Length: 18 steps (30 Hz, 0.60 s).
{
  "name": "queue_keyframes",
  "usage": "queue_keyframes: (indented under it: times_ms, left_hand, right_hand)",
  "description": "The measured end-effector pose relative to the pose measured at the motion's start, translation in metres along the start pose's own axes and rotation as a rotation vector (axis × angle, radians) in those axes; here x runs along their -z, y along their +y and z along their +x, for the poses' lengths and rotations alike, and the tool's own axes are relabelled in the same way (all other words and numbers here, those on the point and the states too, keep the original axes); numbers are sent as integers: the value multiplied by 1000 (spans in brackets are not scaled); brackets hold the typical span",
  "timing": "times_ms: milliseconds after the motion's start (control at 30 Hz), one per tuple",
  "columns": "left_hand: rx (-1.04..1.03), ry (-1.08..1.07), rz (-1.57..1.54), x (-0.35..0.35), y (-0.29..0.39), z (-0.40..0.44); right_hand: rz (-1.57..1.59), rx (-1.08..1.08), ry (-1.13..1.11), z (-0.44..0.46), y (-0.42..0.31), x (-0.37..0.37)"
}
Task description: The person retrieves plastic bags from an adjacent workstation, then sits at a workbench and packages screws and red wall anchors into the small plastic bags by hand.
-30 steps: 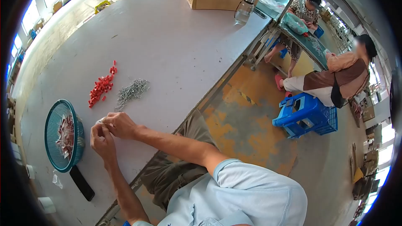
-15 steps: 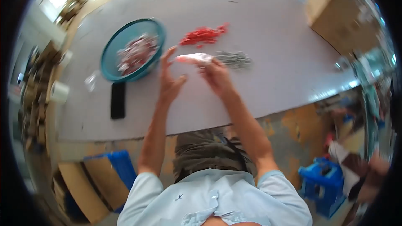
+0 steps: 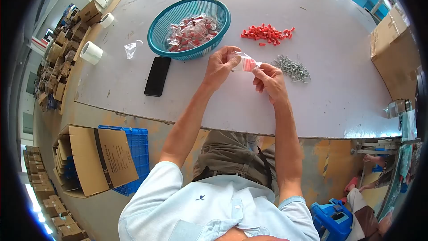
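A small clear plastic bag with red print [image 3: 248, 64] is stretched between my two hands above the table. My left hand [image 3: 220, 68] pinches its left end, and my right hand [image 3: 271, 81] pinches the right end. Whether anything lies inside the bag I cannot tell. Behind my left hand stands a teal basket [image 3: 154, 40] holding many small bags with red pieces [image 3: 192, 33]. Red plastic pieces [image 3: 267, 34] form a loose pile beyond my hands. Just right of my right hand is a heap of metal screws [image 3: 292, 68].
A black phone [image 3: 157, 76] lies left of my left arm, near a crumpled clear bag [image 3: 131, 49] and a white roll [image 3: 91, 53]. A cardboard box [image 3: 392, 49] and a clear bottle [image 3: 396, 108] are at the right. Someone sits by a blue stool [image 3: 332, 219], lower right.
The view has swung toward the table's left side. My left hand, open and apart from the bag half a second ago, has closed on its left end. The bag is now held between both hands.
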<state>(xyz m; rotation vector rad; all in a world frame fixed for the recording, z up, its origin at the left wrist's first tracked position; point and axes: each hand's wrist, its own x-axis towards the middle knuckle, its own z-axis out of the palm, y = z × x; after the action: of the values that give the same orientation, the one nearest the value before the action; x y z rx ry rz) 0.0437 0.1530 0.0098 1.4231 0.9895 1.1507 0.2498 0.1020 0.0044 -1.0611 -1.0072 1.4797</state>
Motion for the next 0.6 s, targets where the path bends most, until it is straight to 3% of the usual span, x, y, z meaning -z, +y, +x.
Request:
queue_keyframes:
  times_ms: [400, 600]
  left_hand:
    - [69, -101, 89, 7, -4, -1]
    - [117, -125, 56, 13, -9, 1]
  right_hand:
    - [-243, 123, 173, 7, 14, 3]
    - [-49, 75, 163, 3, 9, 4]
